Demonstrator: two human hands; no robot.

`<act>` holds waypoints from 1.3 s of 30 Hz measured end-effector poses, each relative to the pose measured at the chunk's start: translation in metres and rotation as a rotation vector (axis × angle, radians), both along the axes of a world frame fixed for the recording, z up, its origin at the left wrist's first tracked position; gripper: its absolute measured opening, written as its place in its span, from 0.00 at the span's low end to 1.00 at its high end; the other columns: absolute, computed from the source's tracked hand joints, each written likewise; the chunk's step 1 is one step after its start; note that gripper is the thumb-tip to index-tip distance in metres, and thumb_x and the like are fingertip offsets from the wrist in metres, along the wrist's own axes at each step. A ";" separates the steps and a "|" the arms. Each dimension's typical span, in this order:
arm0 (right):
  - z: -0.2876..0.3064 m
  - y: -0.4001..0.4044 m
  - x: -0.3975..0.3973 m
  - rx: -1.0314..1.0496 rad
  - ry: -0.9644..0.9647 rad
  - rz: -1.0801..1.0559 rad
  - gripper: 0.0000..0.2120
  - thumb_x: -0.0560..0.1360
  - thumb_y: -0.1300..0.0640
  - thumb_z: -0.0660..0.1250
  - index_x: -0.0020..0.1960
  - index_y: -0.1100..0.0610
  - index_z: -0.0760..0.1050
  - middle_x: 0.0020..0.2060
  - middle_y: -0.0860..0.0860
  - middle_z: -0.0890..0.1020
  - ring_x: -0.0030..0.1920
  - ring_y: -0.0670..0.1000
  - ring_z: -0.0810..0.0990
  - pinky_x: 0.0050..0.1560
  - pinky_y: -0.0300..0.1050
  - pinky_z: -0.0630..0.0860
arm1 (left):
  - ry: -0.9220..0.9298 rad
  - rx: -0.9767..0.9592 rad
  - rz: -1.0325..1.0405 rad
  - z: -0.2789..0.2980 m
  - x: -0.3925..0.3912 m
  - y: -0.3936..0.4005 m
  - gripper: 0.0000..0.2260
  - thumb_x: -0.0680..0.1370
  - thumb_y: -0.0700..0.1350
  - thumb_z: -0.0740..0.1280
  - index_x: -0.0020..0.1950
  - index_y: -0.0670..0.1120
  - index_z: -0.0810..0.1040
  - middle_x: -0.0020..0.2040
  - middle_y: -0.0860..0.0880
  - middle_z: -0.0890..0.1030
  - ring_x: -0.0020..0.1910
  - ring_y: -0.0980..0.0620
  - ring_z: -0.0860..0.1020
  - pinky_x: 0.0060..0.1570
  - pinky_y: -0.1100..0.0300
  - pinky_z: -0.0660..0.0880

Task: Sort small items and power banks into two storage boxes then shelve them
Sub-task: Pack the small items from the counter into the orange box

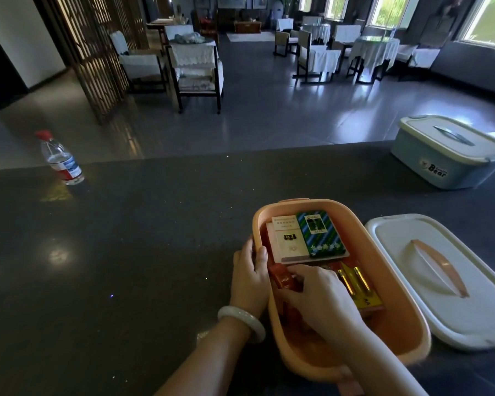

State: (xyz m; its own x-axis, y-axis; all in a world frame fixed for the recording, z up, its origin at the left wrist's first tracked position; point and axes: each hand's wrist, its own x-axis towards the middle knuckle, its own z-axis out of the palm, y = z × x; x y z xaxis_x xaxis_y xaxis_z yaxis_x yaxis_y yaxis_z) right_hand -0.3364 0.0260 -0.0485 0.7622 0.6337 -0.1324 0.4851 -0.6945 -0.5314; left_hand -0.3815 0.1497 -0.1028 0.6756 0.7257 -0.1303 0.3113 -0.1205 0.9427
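the open peach plastic storage box (406, 332) sits on the dark speckled tabletop (126, 252). the left hand (249, 278) grasps its rim; the right hand (317, 295), inside, pinches a small red packet (282, 277). pressing it down could tilt the stacked cream and green cartons (306, 238).

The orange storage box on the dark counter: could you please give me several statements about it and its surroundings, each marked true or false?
1. The orange plastic storage box is open, and its white lid with an orange handle lies beside it on the dark counter. True.
2. The pale blue storage box has its lid off. False: its lid is on.
3. The left hand grips the orange box's rim. True.
4. The right hand rests on the white lid. False: it reaches inside the orange box, among the small packs.
5. The clear plastic bottle with a red cap lies on its side. False: it stands upright.
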 end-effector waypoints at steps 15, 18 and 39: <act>-0.008 -0.009 0.006 -0.032 -0.101 0.144 0.32 0.73 0.52 0.71 0.72 0.39 0.62 0.66 0.43 0.72 0.65 0.44 0.72 0.61 0.40 0.73 | 0.012 0.040 -0.020 -0.003 -0.001 0.002 0.22 0.81 0.57 0.54 0.75 0.53 0.61 0.70 0.52 0.67 0.47 0.67 0.70 0.37 0.74 0.65; -0.006 -0.008 0.006 -0.030 -0.125 0.177 0.31 0.73 0.52 0.71 0.73 0.40 0.62 0.69 0.43 0.70 0.69 0.44 0.67 0.65 0.41 0.70 | 0.020 0.040 -0.013 -0.004 0.000 0.002 0.23 0.81 0.57 0.54 0.75 0.53 0.61 0.70 0.51 0.67 0.48 0.65 0.69 0.37 0.73 0.65; 0.006 -0.001 0.030 -0.018 -0.092 0.212 0.25 0.73 0.48 0.71 0.68 0.41 0.68 0.66 0.43 0.72 0.64 0.44 0.72 0.55 0.37 0.73 | 0.021 0.034 -0.023 0.004 -0.001 0.003 0.19 0.81 0.58 0.56 0.72 0.58 0.64 0.62 0.58 0.67 0.51 0.62 0.73 0.46 0.68 0.70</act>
